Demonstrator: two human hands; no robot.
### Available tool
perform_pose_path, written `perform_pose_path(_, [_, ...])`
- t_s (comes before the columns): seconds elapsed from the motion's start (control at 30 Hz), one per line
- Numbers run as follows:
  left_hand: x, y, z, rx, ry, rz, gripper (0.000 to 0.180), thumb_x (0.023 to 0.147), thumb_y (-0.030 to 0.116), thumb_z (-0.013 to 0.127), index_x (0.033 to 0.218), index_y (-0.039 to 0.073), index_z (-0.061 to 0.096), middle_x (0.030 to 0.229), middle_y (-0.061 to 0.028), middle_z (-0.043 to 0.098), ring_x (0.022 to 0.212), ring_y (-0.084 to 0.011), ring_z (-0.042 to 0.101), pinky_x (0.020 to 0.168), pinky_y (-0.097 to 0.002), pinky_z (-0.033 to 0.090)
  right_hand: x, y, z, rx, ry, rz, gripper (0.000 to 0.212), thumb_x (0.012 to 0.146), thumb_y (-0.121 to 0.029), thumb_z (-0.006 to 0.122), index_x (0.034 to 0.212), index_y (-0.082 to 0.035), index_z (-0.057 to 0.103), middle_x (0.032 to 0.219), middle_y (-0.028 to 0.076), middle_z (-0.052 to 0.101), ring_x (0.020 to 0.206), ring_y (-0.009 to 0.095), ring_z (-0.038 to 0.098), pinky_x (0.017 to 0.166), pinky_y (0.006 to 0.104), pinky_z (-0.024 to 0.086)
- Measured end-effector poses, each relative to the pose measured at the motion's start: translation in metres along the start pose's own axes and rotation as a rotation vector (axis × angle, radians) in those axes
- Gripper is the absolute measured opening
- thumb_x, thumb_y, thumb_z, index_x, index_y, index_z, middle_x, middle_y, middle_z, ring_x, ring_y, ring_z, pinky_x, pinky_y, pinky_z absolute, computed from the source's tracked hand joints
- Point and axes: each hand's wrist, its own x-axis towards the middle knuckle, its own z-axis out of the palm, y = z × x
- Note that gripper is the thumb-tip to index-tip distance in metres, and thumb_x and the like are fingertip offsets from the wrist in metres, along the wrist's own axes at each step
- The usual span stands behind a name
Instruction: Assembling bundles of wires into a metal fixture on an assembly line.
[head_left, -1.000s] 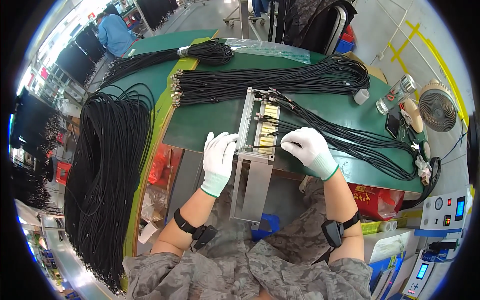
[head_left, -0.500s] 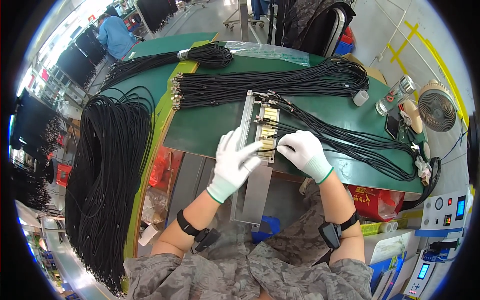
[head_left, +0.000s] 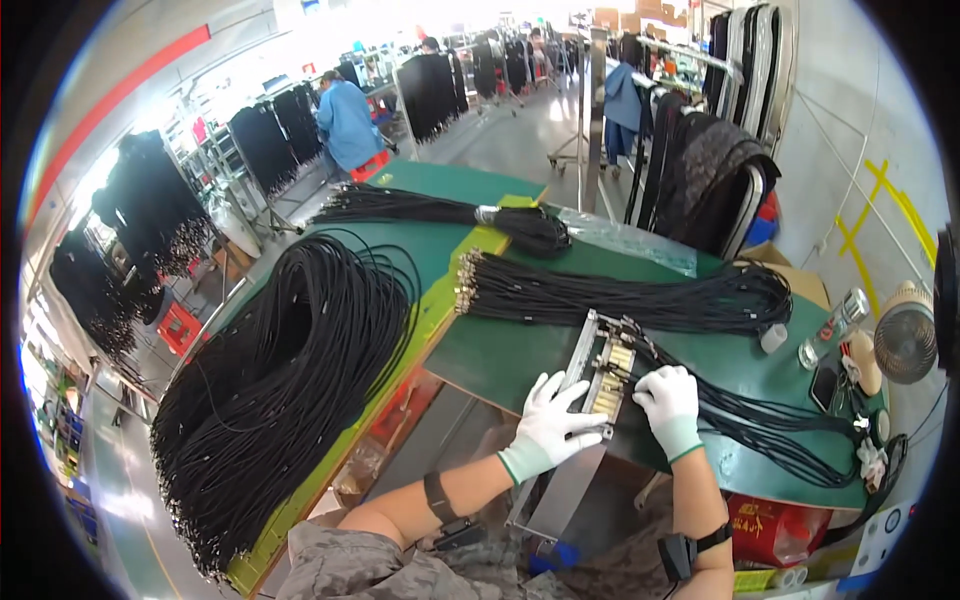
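A narrow metal fixture (head_left: 583,352) with a row of pale yellow blocks (head_left: 621,358) stands at the near edge of the green table. Connector ends of several black cables (head_left: 740,400) lie along it, and their lengths run off to the right in a loop. My left hand (head_left: 553,428), in a white glove, is open, fingers apart, with its fingertips reaching over the fixture's near end. At the fixture's right side my gloved right hand (head_left: 669,402) is closed in a pinch on a black cable; the fingers partly hide the grip.
A thick bundle of black cables (head_left: 620,290) lies behind the fixture, and a tied one (head_left: 410,208) farther back. A large cable heap (head_left: 310,380) hangs at left. To the right stand a glass bottle (head_left: 835,330), a white cap (head_left: 773,338) and a small fan (head_left: 903,338). A person in blue (head_left: 349,125) sits far off.
The view has tilted up and swung left, showing more of the room. Both hands remain by the fixture, the left spread over its near end and the right still pinching.
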Motion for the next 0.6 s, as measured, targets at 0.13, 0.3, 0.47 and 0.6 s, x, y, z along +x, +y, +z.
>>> perform_pose_path(0.13, [0.013, -0.007, 0.000, -0.202, 0.106, -0.127, 0.021, 0.080, 0.034, 0.072, 0.090, 0.016, 0.073, 0.126, -0.0148, 0.060, 0.122, -0.0355, 0.049, 0.109, -0.0501, 0.029, 0.001, -0.017, -0.019, 0.150, 0.091, -0.194, 0.017, 0.066, -0.020, 0.078, 0.079, -0.016, 0.068, 0.082, 0.003, 0.063, 0.087, 0.027, 0.058, 0.072, 0.0401, 0.044])
perform_pose_path(0.3, [0.018, -0.002, -0.007, -0.294, 0.133, -0.028, 0.014, 0.082, 0.021, 0.071, 0.083, 0.007, 0.068, 0.121, -0.0159, 0.062, 0.115, -0.0342, 0.053, 0.102, -0.0461, 0.035, 0.004, -0.043, -0.020, 0.300, 0.117, -0.285, 0.016, 0.068, -0.021, 0.077, 0.079, -0.014, 0.069, 0.082, 0.004, 0.066, 0.084, 0.027, 0.060, 0.073, 0.0401, 0.044])
perform_pose_path(0.47, [0.011, 0.005, -0.013, -0.300, 0.188, 0.010, 0.014, 0.081, 0.018, 0.071, 0.079, 0.005, 0.067, 0.115, -0.0158, 0.064, 0.112, -0.0333, 0.054, 0.098, -0.0468, 0.037, -0.007, -0.042, -0.019, 0.361, -0.140, -0.212, 0.015, 0.070, -0.021, 0.077, 0.079, -0.012, 0.070, 0.083, 0.006, 0.068, 0.080, 0.028, 0.062, 0.074, 0.0400, 0.046])
perform_pose_path(0.6, [0.014, 0.001, -0.011, -0.359, 0.249, -0.086, 0.015, 0.078, 0.021, 0.073, 0.076, 0.008, 0.066, 0.106, -0.0108, 0.066, 0.103, -0.0324, 0.056, 0.090, -0.0462, 0.041, -0.013, -0.023, -0.026, 0.362, -0.129, -0.160, 0.012, 0.073, -0.020, 0.076, 0.077, -0.011, 0.069, 0.080, 0.007, 0.067, 0.078, 0.029, 0.062, 0.072, 0.0398, 0.045])
